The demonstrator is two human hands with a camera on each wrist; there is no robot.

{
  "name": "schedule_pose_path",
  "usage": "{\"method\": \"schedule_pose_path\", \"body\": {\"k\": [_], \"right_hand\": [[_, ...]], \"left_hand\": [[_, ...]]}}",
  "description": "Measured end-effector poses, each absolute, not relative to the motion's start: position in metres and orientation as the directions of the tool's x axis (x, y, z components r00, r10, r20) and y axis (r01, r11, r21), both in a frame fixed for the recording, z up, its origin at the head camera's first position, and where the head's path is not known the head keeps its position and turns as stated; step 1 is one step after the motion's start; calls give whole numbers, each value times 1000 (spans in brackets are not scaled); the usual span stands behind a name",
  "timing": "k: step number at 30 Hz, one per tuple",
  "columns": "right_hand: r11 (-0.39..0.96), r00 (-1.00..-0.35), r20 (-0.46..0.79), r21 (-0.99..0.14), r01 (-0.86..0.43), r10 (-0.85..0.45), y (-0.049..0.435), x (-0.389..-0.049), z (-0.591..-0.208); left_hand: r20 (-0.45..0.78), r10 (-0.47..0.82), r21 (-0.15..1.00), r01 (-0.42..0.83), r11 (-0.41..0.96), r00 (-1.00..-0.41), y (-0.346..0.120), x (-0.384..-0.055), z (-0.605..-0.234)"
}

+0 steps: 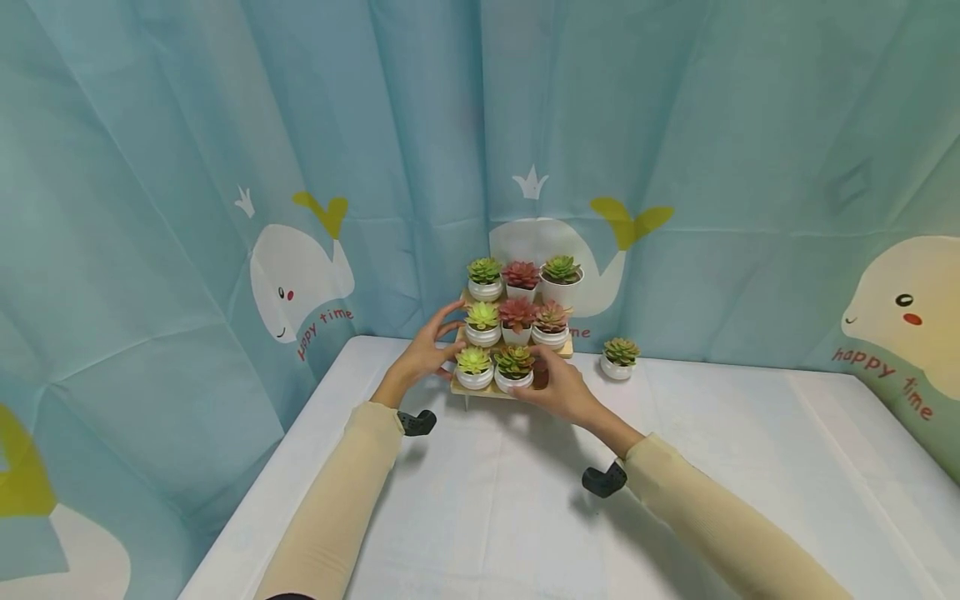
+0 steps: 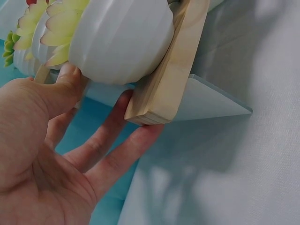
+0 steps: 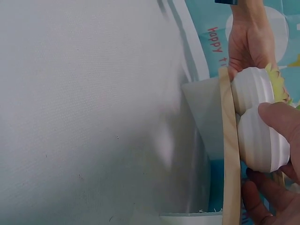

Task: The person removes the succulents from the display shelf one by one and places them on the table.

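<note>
A three-tier wooden stand (image 1: 486,394) with clear side panels holds several small potted succulents near the back of the table. My right hand (image 1: 564,392) pinches the white pot of a green-and-red succulent (image 1: 514,363) on the lowest tier, thumb on its front. This pot (image 3: 258,143) sits against a yellow-green succulent's pot (image 3: 253,89) in the right wrist view. At the stand's left side is my left hand (image 1: 422,358), fingers spread. In the left wrist view its fingertips touch the end of the lowest board (image 2: 161,93), and its thumb lies beside the yellow-green succulent's pot (image 2: 122,42).
One more potted succulent (image 1: 618,358) stands on the white-covered table (image 1: 480,508), right of the stand. A blue curtain (image 1: 427,117) with whale prints hangs close behind the stand and along the left side. Red and green succulents (image 1: 519,277) fill the upper tiers.
</note>
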State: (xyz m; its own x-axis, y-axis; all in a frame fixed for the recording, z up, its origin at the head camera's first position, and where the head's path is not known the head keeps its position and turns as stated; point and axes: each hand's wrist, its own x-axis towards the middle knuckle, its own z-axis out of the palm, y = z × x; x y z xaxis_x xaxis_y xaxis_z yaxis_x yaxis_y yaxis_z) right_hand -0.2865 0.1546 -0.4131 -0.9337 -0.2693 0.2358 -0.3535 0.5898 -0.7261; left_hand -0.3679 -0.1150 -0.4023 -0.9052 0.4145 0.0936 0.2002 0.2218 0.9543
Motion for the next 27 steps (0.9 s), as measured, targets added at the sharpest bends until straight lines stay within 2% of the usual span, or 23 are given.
{"method": "schedule_pose_path", "body": {"k": [7,19,27], "right_hand": [[582,-930,247,-727,-364,-273,157,-287,-414],[567,-926,196,-743,-354,-322,166,-279,-393],[542,-915,221,-749,-381,-338,174,-273,-384]], "left_hand": [[89,425,955,199,221,-901,-114,-368,-402],[62,450,963,172,208,-891,-119,-372,-400],[32,485,972,141,190,-874,-124,-370,-396]]}}
